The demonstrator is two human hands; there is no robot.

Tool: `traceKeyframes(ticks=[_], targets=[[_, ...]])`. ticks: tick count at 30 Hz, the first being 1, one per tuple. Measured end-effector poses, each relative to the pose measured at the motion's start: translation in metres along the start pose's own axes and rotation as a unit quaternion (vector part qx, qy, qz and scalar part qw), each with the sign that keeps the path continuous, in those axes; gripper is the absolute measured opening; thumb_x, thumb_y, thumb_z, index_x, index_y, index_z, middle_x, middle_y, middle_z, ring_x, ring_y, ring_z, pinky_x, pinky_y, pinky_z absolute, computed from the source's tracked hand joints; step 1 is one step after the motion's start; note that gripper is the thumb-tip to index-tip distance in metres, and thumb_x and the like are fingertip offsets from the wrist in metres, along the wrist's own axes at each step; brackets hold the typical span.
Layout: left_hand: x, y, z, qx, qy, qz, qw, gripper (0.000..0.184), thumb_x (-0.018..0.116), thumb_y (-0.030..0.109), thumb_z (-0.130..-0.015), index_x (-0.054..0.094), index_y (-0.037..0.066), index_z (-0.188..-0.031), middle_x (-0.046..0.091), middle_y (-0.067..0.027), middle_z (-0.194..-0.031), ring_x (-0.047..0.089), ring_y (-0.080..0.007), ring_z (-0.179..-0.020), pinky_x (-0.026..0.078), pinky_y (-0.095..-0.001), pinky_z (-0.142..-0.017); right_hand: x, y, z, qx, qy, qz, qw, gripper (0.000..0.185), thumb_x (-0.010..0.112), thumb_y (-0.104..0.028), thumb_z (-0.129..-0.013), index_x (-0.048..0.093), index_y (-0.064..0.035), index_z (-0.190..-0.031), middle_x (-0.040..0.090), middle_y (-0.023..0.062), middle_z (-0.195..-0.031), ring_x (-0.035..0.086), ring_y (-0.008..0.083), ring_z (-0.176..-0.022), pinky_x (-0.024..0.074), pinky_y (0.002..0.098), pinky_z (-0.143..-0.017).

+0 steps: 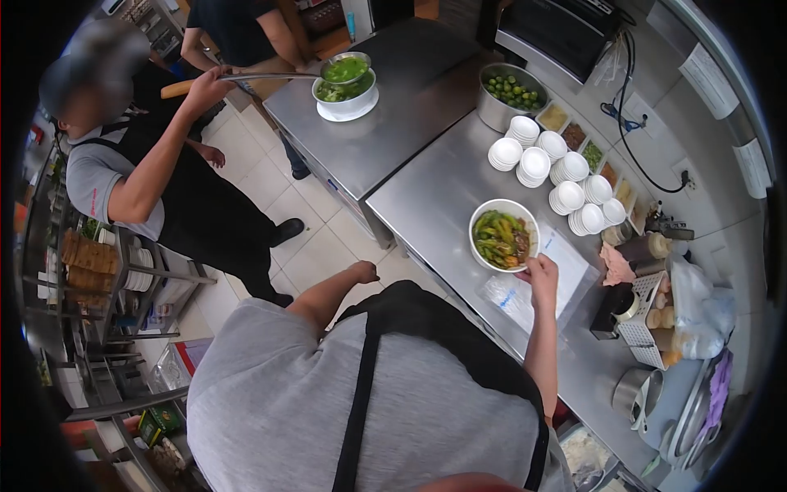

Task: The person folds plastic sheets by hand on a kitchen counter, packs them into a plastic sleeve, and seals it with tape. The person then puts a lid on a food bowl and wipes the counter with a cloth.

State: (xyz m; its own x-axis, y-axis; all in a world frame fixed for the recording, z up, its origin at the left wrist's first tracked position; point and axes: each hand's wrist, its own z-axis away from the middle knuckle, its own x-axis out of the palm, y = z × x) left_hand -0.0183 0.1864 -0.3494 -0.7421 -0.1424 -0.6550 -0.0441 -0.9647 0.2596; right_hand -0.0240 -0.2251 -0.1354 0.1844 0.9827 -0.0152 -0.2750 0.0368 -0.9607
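A white bowl (504, 235) of green vegetables and brown chunks is at the near side of the steel counter. My right hand (541, 275) grips its rim, thumb and fingers closed on the edge. Behind the bowl, partly hidden by it and my hand, lie clear plastic bags (510, 297) with a white sheet. My left hand (363, 271) hangs over the floor gap left of the counter, fingers curled in, and nothing shows in it.
Stacked white dishes (534, 164), a pot of round green vegetables (512, 88) and ingredient trays (592, 154) line the counter's back. Leftward, a co-worker (135, 176) holds a long-handled strainer (344, 67) of greens over a white bowl (348, 105). Another person (238, 33) stands beyond.
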Motion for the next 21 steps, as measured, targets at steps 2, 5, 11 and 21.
traceKeyframes(ticks=[2, 5, 11, 21], targets=[[-0.007, -0.002, 0.006, 0.015, -0.016, 0.007, 1.0, 0.044, 0.055, 0.041, -0.074, 0.061, 0.006, -0.098, 0.059, -0.0153, -0.102, 0.054, -0.0315, -0.097, 0.043, -0.039, -0.084, 0.016, 0.011, -0.015, 0.002, -0.004, -0.007, 1.0, 0.014, 0.049, -0.007, -0.078, 0.052, 0.0032, -0.068, 0.056, 0.008, -0.065, 0.057, 0.0131, -0.056, 0.0524, 0.0248, -0.052], [0.0, -0.024, -0.001, 0.019, 0.025, 0.007, 0.999, 0.038, 0.057, 0.042, -0.072, 0.062, 0.008, -0.088, 0.061, -0.0138, -0.092, 0.056, -0.0314, -0.09, 0.044, -0.0381, -0.08, 0.034, 0.028, -0.031, 0.003, 0.0, -0.017, 1.0, 0.014, 0.049, -0.005, -0.077, 0.051, 0.003, -0.067, 0.055, 0.0078, -0.064, 0.057, 0.0133, -0.055, 0.0524, 0.0248, -0.052], [0.0, -0.058, -0.014, -0.014, 0.025, 0.014, 0.999, 0.039, 0.057, 0.042, -0.071, 0.062, 0.007, -0.087, 0.062, -0.0141, -0.09, 0.056, -0.0324, -0.088, 0.045, -0.0388, -0.078, 0.055, 0.049, -0.053, 0.034, 0.034, -0.06, 0.997, 0.016, 0.049, -0.008, -0.08, 0.051, 0.0032, -0.068, 0.056, 0.0077, -0.066, 0.058, 0.0138, -0.057, 0.052, 0.0243, -0.052], [-0.024, -0.066, -0.04, -0.008, -0.002, 0.013, 1.0, 0.044, 0.056, 0.042, -0.074, 0.061, 0.006, -0.098, 0.059, -0.0149, -0.102, 0.054, -0.0316, -0.097, 0.044, -0.04, -0.083, 0.063, 0.044, -0.05, 0.029, 0.035, -0.032, 0.998, 0.016, 0.049, -0.011, -0.083, 0.054, 0.0044, -0.081, 0.058, 0.0092, -0.074, 0.059, 0.0148, -0.062, 0.052, 0.0247, -0.057]])
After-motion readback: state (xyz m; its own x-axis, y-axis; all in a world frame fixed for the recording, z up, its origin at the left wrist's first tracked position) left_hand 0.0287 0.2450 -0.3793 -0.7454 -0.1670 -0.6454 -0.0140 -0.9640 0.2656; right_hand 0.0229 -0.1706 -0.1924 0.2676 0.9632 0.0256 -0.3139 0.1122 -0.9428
